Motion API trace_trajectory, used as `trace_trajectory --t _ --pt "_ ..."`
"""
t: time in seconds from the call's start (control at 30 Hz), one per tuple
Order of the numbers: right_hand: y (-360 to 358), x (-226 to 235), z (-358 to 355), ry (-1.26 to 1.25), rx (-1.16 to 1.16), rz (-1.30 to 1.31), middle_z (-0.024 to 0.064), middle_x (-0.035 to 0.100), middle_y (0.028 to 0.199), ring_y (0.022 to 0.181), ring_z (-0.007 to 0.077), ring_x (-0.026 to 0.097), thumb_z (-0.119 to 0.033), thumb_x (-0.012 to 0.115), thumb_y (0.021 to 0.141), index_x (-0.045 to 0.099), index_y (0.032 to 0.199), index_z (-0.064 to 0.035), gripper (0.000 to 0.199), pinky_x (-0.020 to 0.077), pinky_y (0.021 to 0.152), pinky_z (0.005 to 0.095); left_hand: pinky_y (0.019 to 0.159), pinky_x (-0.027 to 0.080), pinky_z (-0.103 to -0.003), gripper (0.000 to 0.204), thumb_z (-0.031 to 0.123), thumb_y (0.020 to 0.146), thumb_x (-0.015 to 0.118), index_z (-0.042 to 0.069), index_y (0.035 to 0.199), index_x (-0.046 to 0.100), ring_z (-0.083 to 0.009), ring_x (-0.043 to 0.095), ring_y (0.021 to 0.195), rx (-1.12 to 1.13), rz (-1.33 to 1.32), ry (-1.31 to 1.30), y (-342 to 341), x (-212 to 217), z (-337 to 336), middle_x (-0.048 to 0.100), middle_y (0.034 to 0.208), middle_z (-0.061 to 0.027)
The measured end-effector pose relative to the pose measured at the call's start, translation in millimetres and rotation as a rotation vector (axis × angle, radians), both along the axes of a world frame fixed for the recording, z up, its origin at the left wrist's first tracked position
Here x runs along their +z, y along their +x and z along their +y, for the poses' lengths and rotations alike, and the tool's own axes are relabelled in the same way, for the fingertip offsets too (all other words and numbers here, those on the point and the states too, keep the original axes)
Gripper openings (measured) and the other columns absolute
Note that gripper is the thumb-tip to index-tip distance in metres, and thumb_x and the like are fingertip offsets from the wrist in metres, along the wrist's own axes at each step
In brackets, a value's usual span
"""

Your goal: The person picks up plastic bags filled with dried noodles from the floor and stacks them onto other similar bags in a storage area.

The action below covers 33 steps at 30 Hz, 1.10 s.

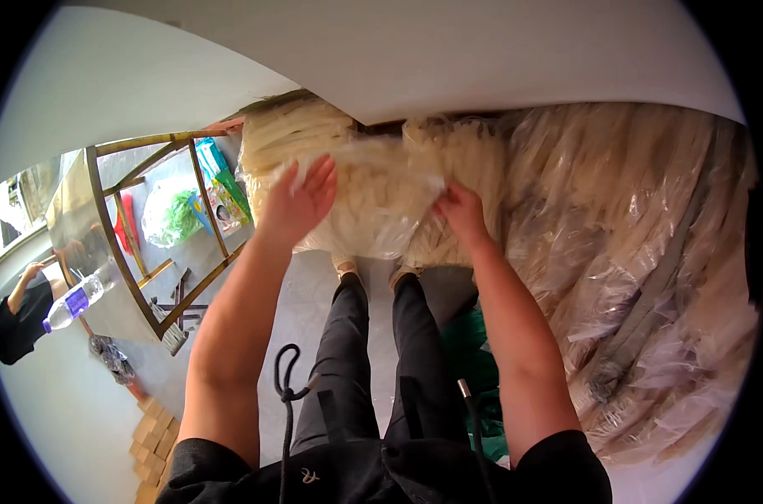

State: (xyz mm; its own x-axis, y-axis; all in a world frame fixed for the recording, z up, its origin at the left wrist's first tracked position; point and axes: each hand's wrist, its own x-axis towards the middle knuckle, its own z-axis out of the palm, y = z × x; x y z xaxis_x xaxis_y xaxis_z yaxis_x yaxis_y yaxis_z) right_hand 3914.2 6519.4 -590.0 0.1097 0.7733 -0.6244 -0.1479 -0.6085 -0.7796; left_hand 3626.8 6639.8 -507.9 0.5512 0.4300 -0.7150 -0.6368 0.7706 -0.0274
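Note:
A clear plastic bag filled with pale, cream-coloured strips is in front of me at the middle. My left hand is over its left side with the fingers stretched and apart, and it grips nothing. On the other side, my right hand pinches the upper right edge of the plastic between thumb and fingers. Similar pale bundles stand close by, one behind my left hand and one beside my right hand. What the strips are made of, I cannot tell.
Plastic-wrapped pale bundles are heaped along the right. Leftward stands a metal-framed table with a plastic bottle; a person in black is past it. Brown boxes stack at lower left. A green bag lies by my legs.

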Motion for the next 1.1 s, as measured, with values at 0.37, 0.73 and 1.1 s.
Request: trace_trajectory --t 0.37,0.73,1.1 --pt "-85.9 -69.0 -19.2 -0.071 0.139 -0.409 0.0225 0.042 0.132 0.120 0.0330 0.043 -0.034 0.070 0.074 0.027 0.138 -0.0077 0.082 0.0376 0.097 0.0368 0.095 0.038 -0.035 0.067 0.042 0.081 0.064 0.008 0.133 0.040 -0.0243 0.048 0.114 -0.754 1.588 0.591 -81.1 -149.3 -62.0 0.049 0.126 -0.0147" --pt "-120.0 -96.0 -16.2 -0.096 0.140 -0.463 0.0164 0.057 0.116 0.106 0.0305 0.056 -0.029 0.070 0.070 0.040 0.130 -0.0059 0.071 0.0441 0.089 0.0385 0.093 0.040 -0.041 0.094 0.055 0.068 0.071 -0.004 0.132 0.034 -0.0371 0.047 0.115 -1.179 1.222 0.447 -86.1 -225.9 -121.4 0.045 0.123 -0.0288" --pt "-94.1 -127.4 -39.2 -0.056 0.127 -0.587 0.0145 0.063 0.102 0.093 0.0262 0.061 -0.018 0.062 0.081 0.043 0.128 -0.0078 0.052 0.0476 0.078 0.0351 0.091 0.043 -0.043 0.087 0.046 0.062 0.077 0.009 0.131 0.039 -0.0360 0.048 0.111 -1.050 1.584 0.417 -32.5 -201.8 -130.2 0.044 0.122 -0.0196"
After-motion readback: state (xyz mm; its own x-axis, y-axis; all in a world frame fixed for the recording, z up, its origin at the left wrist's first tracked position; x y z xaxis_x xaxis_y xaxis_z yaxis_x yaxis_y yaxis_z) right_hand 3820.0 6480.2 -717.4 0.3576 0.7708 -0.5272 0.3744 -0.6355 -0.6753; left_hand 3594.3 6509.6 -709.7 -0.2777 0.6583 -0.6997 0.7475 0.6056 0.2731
